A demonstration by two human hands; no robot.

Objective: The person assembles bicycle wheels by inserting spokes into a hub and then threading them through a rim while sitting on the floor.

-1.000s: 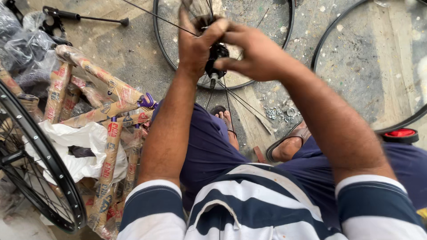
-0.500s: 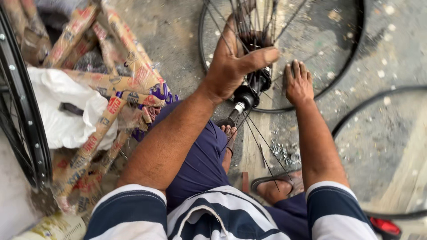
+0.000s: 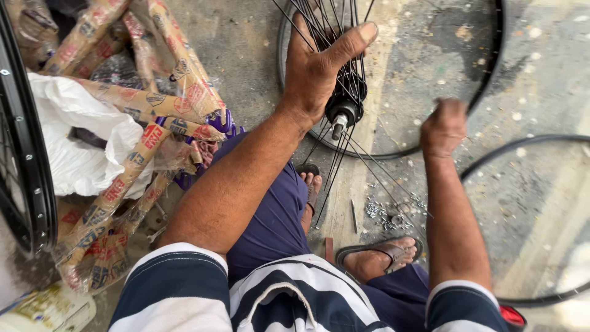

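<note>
1. The hub (image 3: 344,114) sat at the top centre of the view, above the person's knees, with its axle end pointing toward the camera and thin dark spokes (image 3: 362,169) fanning out from it.
2. The left hand (image 3: 319,71) was wrapped around the spoke bundle just above the hub, thumb stretched across the front, fingers behind and mostly hidden.
3. The right hand (image 3: 444,128) was blurred, curled near the rim (image 3: 485,92); I could not tell whether it pinched a spoke or the rim itself.
4. To do this step well, I judge the left hand should keep the hub steady and the spokes gathered, so that none cross or spring loose while the right hand guides one toward the rim.
5. The hub looked dark with a bright metal axle tip; the spokes were straight, thin and loose at their far ends, some trailing down to the floor (image 3: 553,74).
6. The black rim lay on the floor behind the hub.
7. Small metal bits (image 3: 384,212) were scattered on the floor by the sandalled foot (image 3: 378,258).
8. A paper-wrapped frame (image 3: 153,117) lay to the left beside a white bag (image 3: 74,147), and another wheel (image 3: 21,154) stood at the far left.
</note>
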